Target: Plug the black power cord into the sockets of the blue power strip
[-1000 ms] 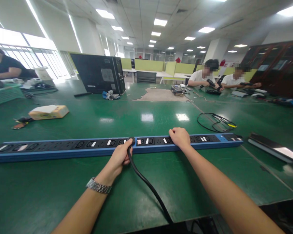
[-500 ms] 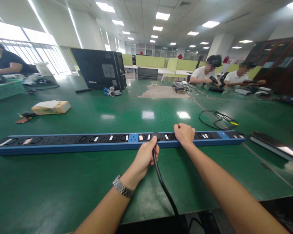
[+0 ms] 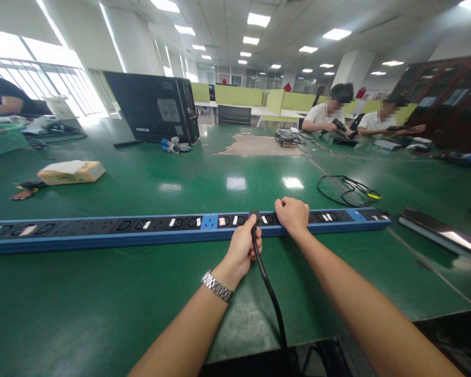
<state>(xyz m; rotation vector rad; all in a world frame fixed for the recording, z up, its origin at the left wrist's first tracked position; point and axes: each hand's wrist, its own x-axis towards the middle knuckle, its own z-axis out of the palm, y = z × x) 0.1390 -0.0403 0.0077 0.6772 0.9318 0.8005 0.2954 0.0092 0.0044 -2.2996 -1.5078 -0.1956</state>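
Note:
A long blue-edged power strip with black sockets and white labels lies across the green table. My left hand is closed around a black plug at the strip's middle, thumb on top. Whether the plug's pins are inside a socket is hidden. Its thick black cord hangs from the hand over the near table edge. To the right, my right hand is closed over the strip, gripping it; the fingers' undersides are hidden.
A black computer case stands at the back left, gloves beside it. A tissue pack lies left, a coiled black cable and a dark flat device right. Two people in white sit across the table; another person is far left.
My left hand has shifted slightly right along the strip with the plug, towards my right hand. My right hand keeps its grip. The view has turned a little.

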